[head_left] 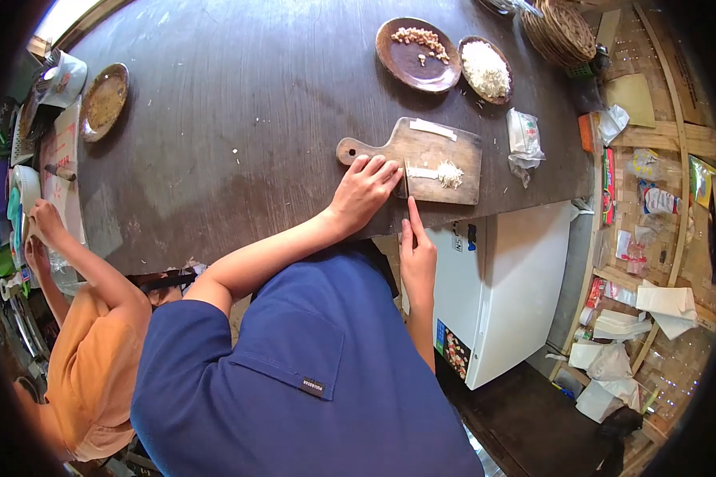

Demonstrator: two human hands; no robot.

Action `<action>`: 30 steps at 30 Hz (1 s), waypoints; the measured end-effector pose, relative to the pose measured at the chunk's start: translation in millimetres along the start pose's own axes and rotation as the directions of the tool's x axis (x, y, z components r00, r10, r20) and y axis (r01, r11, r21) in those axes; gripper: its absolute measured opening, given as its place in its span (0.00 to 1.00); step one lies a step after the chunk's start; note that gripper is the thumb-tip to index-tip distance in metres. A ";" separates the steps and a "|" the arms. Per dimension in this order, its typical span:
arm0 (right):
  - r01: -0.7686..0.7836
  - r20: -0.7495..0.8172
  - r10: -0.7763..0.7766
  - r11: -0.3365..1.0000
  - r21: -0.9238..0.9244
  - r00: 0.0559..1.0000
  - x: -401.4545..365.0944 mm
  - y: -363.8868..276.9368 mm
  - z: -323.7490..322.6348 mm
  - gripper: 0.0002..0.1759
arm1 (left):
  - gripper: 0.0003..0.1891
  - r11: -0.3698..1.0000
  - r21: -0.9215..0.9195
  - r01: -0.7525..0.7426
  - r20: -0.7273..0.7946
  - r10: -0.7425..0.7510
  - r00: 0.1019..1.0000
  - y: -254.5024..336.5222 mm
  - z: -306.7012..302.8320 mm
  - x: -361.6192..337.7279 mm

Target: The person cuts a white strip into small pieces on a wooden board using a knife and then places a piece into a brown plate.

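A wooden cutting board (pixel 453 151) with a round handle lies near the table's front edge. On it are a white strip (pixel 433 129) at the back and a pile of thin white shreds (pixel 449 175) beside a partly cut piece. My left hand (pixel 363 191) rests on the board's left part, fingers curled together by the knife; what lies under them is hidden. My right hand (pixel 418 242) holds a knife (pixel 406 181) at the board's front edge, its index finger stretched along it. The blade stands across the left end of the partly cut piece.
Behind the board are a brown plate with small chunks (pixel 418 75) and a bowl of white shreds (pixel 485 70). A plastic-wrapped white packet (pixel 524 139) lies right. At the left, a person in orange (pixel 95 350) works near a shallow bowl (pixel 105 99).
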State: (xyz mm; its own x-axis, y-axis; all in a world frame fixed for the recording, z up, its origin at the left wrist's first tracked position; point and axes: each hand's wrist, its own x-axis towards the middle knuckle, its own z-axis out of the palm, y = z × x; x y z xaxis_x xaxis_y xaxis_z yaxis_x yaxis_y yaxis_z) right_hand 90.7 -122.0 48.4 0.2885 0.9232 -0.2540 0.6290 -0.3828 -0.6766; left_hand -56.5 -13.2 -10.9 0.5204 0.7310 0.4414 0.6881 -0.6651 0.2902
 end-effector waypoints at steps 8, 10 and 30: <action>-0.052 -0.094 0.064 0.991 0.124 0.994 0.4 20.0 -21.7 0.26 | 0.18 0.996 -0.088 -0.006 -0.065 0.001 0.998 -1.4 7.6 6.1; -0.055 -0.082 0.067 0.988 0.147 0.994 -2.0 18.1 -17.9 0.26 | 0.19 0.995 -0.097 0.006 -0.031 -0.009 0.999 0.9 9.6 9.0; -0.065 -0.020 0.066 0.995 0.074 0.998 3.4 -4.5 -5.4 0.26 | 0.25 0.997 0.037 -0.072 0.029 0.071 0.997 6.9 14.0 0.7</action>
State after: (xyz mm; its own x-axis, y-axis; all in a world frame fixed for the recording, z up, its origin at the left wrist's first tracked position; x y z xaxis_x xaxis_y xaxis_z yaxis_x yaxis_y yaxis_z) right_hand 92.7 -117.3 54.4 0.3438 0.8949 -0.2844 0.5542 -0.4379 -0.7079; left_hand -44.3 -15.2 -20.4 0.5825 0.6859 0.4361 0.6668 -0.7101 0.2262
